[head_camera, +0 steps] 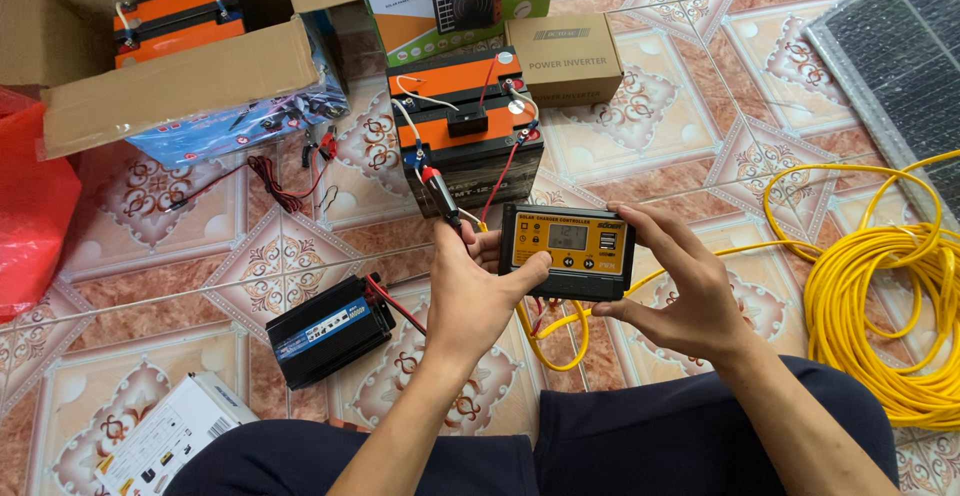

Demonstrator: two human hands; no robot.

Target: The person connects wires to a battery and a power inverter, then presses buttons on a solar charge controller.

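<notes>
A black and orange controller box [567, 250] with a small screen and buttons is held up between both hands. My left hand [473, 291] grips its left edge with the thumb on the face and also holds a screwdriver [441, 195] with a red and black handle. My right hand [680, 286] clasps the box's right side. Yellow, red and black wires [549, 334] hang from its underside. Just beyond stands a black and orange battery [466, 124] with red and white leads on its terminals.
A black inverter [330, 330] with red leads lies at the left on the patterned tile floor. A coil of yellow cable [880, 296] lies at the right, beside a solar panel [900, 46]. Cardboard boxes [180, 66] and a second battery [177, 18] sit at the back left.
</notes>
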